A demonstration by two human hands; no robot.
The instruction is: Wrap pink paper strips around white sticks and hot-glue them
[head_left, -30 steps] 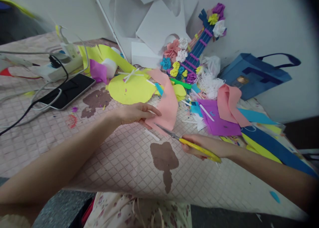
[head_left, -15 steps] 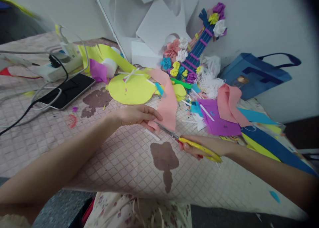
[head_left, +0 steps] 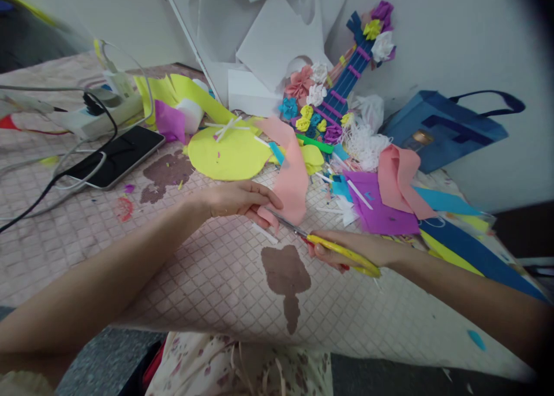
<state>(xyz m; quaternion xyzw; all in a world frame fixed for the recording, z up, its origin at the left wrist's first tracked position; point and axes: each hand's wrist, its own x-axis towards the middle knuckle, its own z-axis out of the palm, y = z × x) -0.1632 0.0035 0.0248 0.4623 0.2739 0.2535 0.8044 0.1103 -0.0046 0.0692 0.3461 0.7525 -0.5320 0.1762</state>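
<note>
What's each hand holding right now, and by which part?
The left hand holds the pink strip by its near end; the right hand holds the scissors by the handles.

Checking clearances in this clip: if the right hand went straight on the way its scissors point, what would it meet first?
Led by the scissors, the right hand would likely meet the pink paper at the blades, then the left hand holding it; depth is unclear.

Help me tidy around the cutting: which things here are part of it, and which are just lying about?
In use:
- yellow-handled scissors, in the right hand
- pink strip, held by the left hand

Apparently just lying about:
- black-screened phone
- power strip
- flower-decked craft guitar
- blue bag
- purple sheet
</note>
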